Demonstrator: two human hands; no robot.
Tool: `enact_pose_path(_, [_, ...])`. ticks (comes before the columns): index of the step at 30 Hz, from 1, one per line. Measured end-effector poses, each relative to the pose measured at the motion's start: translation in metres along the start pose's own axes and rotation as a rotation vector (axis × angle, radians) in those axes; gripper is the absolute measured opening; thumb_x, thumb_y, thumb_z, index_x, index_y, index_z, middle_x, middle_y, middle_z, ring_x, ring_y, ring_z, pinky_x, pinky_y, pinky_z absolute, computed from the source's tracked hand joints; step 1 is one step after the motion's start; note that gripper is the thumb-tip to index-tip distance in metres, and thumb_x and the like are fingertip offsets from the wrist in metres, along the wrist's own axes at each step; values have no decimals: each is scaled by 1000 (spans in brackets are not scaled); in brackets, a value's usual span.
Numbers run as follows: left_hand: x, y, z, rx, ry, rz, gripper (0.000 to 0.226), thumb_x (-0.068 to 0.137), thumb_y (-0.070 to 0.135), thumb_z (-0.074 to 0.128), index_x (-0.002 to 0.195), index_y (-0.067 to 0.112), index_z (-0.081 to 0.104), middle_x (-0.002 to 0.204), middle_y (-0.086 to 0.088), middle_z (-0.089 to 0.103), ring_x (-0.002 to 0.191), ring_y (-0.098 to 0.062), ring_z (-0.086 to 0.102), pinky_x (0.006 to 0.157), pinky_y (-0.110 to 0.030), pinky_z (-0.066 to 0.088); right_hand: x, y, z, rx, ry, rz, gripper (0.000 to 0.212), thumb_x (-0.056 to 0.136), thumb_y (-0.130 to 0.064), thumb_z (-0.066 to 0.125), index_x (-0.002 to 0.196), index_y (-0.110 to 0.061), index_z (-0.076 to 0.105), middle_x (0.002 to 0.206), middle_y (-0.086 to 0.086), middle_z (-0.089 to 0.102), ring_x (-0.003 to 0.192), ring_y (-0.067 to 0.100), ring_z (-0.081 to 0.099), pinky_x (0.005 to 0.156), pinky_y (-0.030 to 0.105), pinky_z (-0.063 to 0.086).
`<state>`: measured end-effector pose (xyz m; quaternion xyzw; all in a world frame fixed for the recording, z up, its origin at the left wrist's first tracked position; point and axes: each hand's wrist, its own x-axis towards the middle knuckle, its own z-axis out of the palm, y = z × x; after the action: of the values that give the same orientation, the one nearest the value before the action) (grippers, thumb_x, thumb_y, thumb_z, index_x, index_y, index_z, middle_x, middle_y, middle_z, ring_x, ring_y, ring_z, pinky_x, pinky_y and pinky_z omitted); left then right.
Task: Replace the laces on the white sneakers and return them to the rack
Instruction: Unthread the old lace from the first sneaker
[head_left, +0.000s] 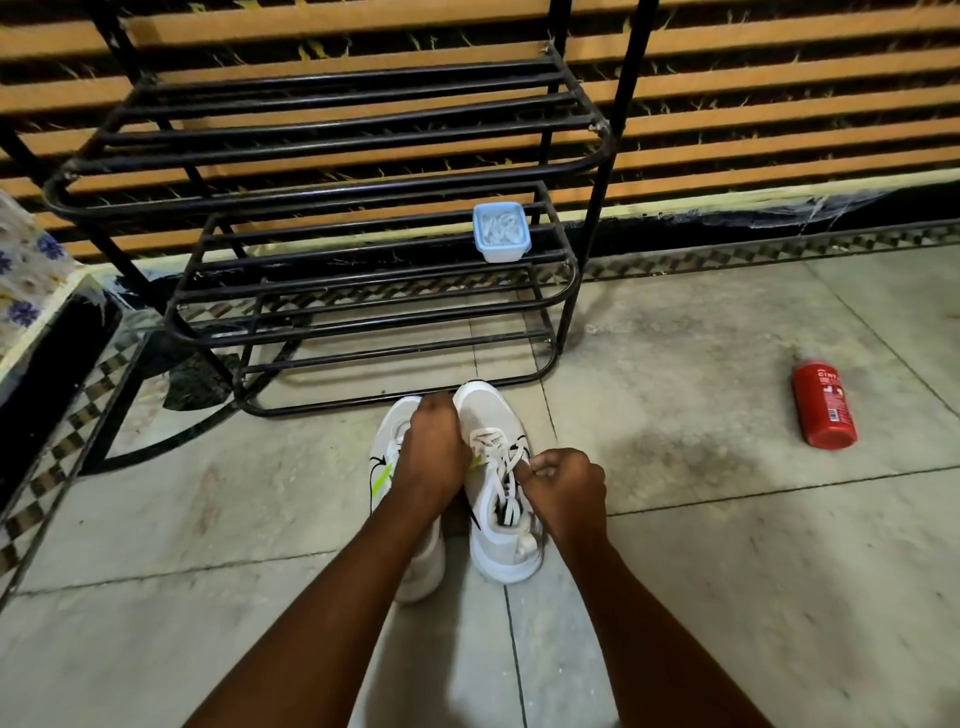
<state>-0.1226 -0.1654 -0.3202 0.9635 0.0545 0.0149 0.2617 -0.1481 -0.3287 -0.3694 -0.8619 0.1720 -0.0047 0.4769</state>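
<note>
My right hand (563, 486) is pinching a lace (493, 448) on the sneaker (501, 551); what my left hand (428, 454) is gripping, I cannot tell. Tugging hard risks tipping it.

A red bottle (824, 405) lies on the tiled floor (727, 545), a floral cloth (26, 270) at the left edge.

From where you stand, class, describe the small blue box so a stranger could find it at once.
Find the black metal rack against the slatted wall. On the middle of its three visible shelves, near the right end, sits the blue box. It is the only thing on the rack, pale and lidded.
</note>
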Motion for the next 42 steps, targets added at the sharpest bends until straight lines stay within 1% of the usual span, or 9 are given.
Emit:
enact_pose_path(3, [3,0,-13,71,-36,8,30,81,-1,69,108,11,62,120,-8,59,106,-34,62,81,-44,54,-2,0,-1,17,-2,-8,19,69,-43,78,67,-27,67,63,-15,68,74,9,69,80,32,57])
enact_pose_path(8, [-7,-1,-13,250,-417,187,43,89,32,73,131,25,65,132,-4,69,125,-29,61,104,-39,48,4,-1,0,-47,-3,-12,28,59,-55,75,65,-29,67,61,-15,68,72,10,70,77,31,58])
enact_pose_path(15, [-3,-10,-12,182,-510,208,63,85,52,78,134,17,60,144,-3,55,135,-27,51,112,-47,39,9,2,7,-155,11,-30,34,61,-65,67,68,-32,65,68,-11,69,77,17,69,77,31,57])
enact_pose_path(19, [-4,-5,-8,394,-532,250,86,76,69,75,144,22,51,161,0,32,146,-23,38,118,-52,27,10,8,11,-185,25,-61,33,67,-65,66,72,-32,64,74,-9,70,79,20,70,77,33,57])
enact_pose_path(23, [0,-4,-8,403,-533,187,92,68,75,78,141,25,50,151,3,51,141,-22,47,115,-52,32,9,8,11,-271,13,-126,29,75,-57,65,78,-28,63,74,-6,69,80,26,68,75,33,57])
enact_pose_path(30, [1,-12,-9,365,-530,228,83,66,77,79,127,26,57,133,4,63,125,-24,58,98,-42,44,13,7,15,-624,54,-672,36,79,-35,60,113,-26,62,73,1,66,58,33,64,49,29,45])
enact_pose_path(34, [2,-16,-10,381,-527,241,92,65,79,77,135,24,53,137,4,61,129,-22,55,103,-43,43,18,7,16,-521,-8,-915,29,82,-27,45,99,-20,68,99,-1,62,77,21,64,54,21,34])
enact_pose_path(39, [3,-18,-9,393,-530,244,91,64,83,75,133,27,54,137,5,61,129,-22,55,105,-46,39,24,-2,23,-365,-97,-828,29,78,-27,39,91,-16,62,87,2,59,69,29,61,57,29,42])
enact_pose_path(42, [3,-19,-5,404,-530,237,91,62,85,73,130,27,54,136,5,61,128,-22,55,107,-50,38,24,-7,24,-184,-71,-569,25,81,-23,43,89,-18,67,82,-1,68,72,25,63,63,29,43])
